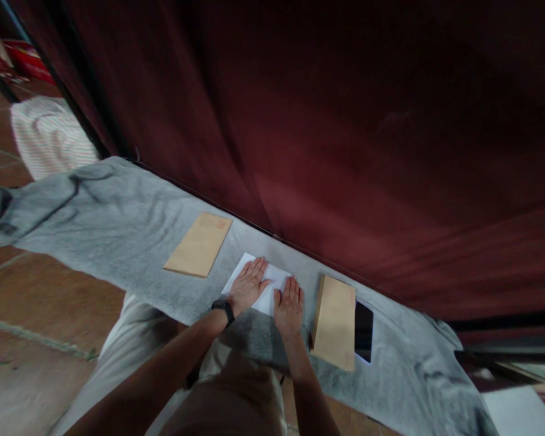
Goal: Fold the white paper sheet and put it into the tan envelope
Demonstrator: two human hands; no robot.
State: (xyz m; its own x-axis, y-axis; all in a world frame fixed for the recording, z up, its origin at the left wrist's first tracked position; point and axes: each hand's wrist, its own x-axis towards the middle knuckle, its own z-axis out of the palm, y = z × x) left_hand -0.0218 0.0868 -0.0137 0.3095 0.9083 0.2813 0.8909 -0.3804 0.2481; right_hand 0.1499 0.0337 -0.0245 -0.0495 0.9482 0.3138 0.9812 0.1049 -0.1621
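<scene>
A white sheet of paper (pixel 267 280) lies on a grey cloth-covered table (pixel 118 224). My left hand (pixel 249 284), with a black watch at the wrist, rests flat on the sheet, fingers spread. Beside it my right hand (pixel 289 306) lies flat on the sheet's right part, fingers together and stretched out. A brown envelope (pixel 198 244) lies to the left of the paper. To the right sits a stack of brown envelopes (pixel 335 321), with a dark phone (pixel 364 331) next to it.
A dark red curtain (pixel 345 133) hangs right behind the table's far edge. A striped cloth bundle (pixel 49 136) sits on the tiled floor at the far left. White paper (pixel 518 412) lies at the lower right corner.
</scene>
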